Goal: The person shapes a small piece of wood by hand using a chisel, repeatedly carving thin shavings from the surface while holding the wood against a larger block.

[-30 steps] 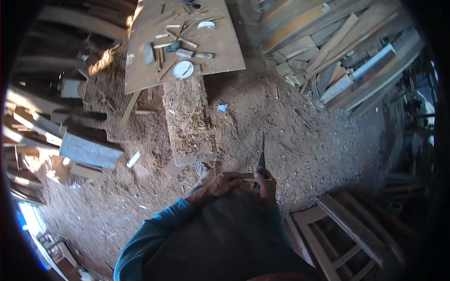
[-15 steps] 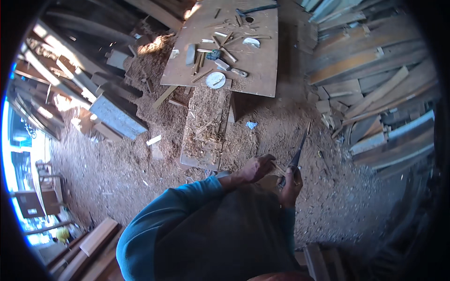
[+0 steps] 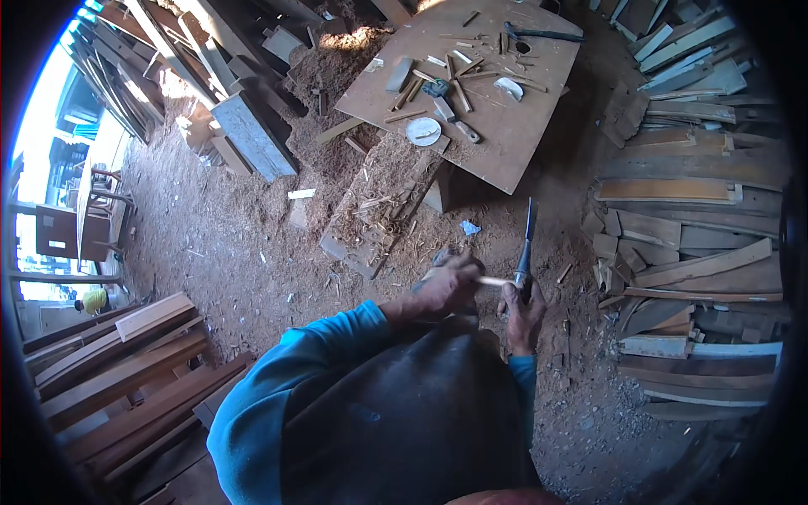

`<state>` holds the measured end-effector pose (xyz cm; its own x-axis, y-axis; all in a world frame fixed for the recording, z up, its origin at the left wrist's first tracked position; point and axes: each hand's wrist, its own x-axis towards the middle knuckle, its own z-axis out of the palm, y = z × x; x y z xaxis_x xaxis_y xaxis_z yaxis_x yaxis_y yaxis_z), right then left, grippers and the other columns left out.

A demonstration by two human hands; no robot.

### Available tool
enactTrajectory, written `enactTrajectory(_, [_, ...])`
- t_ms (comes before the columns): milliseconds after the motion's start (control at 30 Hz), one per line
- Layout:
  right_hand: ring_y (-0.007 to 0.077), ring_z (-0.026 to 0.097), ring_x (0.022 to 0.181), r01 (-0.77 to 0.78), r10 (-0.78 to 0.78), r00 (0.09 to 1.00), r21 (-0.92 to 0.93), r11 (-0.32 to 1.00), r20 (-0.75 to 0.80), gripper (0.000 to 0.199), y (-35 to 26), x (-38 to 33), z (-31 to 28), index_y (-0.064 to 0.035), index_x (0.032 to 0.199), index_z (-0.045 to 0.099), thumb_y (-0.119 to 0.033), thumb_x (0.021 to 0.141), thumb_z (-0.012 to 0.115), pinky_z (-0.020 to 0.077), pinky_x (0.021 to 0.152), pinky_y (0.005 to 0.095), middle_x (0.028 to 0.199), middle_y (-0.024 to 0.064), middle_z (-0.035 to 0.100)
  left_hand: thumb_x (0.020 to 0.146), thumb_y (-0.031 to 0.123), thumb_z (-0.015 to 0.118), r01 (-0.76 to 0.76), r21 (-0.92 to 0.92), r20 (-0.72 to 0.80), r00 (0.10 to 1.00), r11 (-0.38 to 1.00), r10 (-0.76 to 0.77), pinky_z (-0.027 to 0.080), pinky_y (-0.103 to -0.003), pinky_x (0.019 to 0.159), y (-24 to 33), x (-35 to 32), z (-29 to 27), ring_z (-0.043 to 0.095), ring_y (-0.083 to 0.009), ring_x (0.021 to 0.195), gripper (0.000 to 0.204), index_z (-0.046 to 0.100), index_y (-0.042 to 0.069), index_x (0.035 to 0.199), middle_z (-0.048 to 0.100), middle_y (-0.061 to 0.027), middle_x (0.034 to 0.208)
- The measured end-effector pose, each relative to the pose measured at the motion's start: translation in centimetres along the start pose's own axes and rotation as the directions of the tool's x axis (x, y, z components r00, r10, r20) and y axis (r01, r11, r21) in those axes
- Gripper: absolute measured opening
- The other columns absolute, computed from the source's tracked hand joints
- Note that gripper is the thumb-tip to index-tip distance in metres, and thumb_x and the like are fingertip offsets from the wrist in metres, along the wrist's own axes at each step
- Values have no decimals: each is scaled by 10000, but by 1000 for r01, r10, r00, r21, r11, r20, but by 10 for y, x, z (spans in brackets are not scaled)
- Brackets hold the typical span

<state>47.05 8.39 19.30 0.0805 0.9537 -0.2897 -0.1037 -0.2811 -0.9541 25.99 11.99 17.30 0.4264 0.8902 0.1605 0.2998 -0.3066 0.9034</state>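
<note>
My left hand (image 3: 446, 284), fingers curled, grips a thin pale wooden stick (image 3: 495, 281) that points across to my right hand (image 3: 523, 313). In that right hand a long, narrow-bladed tool (image 3: 527, 244) stands nearly upright, its dark handle in my closed fingers and its metal tip pointing away from me. The stick's far end meets my right thumb beside the handle; whether it touches the tool I cannot tell. Whether the tool is a knife or a chisel does not show clearly.
Ahead stands a wooden table (image 3: 505, 160) bearing sticks, a white disc (image 3: 422, 131), a grey block (image 3: 400, 74) and a dark-handled tool (image 3: 543, 34). A shaving-covered plank (image 3: 332, 246) juts toward me. Boards are stacked at right (image 3: 673, 189) and lower left (image 3: 126, 362).
My view has turned, so the table appears tilted and shifted right. The bladed tool is now more upright, and the stick shows more plainly between my hands.
</note>
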Motion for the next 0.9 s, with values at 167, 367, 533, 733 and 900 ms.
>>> enactTrajectory(167, [88, 546, 613, -131, 130, 991, -19, 991, -43, 235, 3, 23, -24, -49, 1041, 585, -254, 1000, 692, 462, 561, 259, 767, -2, 571, 1024, 259, 613, 444, -337, -294, 788, 830, -541, 482, -362, 616, -95, 40, -54, 598, -170, 677, 208, 663, 71, 951, 595, -105, 717])
enactTrajectory(367, [96, 515, 535, -336, 323, 914, -12, 942, -246, 224, 39, 52, -91, -82, 984, 568, -285, 1000, 662, 397, 424, 282, 716, 16, 547, 967, 354, 654, 505, 252, -498, 799, 826, -337, 529, -448, 755, -211, 124, -191, 663, -345, 809, 359, 662, 51, 1158, 684, -178, 876])
enactTrajectory(533, [116, 523, 495, -541, 484, 750, 2, 841, -451, 300, 69, 62, -136, -57, 1002, 582, -326, 969, 710, 406, 420, 289, 670, 27, 552, 908, 474, 715, 578, 542, -553, 792, 610, -259, 435, -470, 1053, -219, 220, -213, 546, -381, 1228, 593, 642, 90, 1355, 660, -156, 1247])
enactTrajectory(733, [161, 580, 555, -765, 482, 600, -283, 579, -638, 357, 128, 30, -167, -18, 957, 651, -367, 960, 728, 484, 514, 348, 662, 31, 575, 894, 371, 706, 505, 569, -356, 862, 649, -360, 467, -483, 969, -257, 331, -180, 596, -376, 1159, 386, 665, 109, 1173, 657, -183, 1178])
enactTrajectory(900, [163, 587, 564, -810, 536, 579, -358, 465, -614, 356, 132, 42, -179, -23, 936, 655, -372, 963, 720, 481, 518, 346, 664, 31, 584, 885, 319, 697, 611, 582, -327, 780, 537, -533, 517, -550, 845, -274, 364, -169, 664, -408, 1070, 470, 553, 83, 1265, 646, -201, 1172])
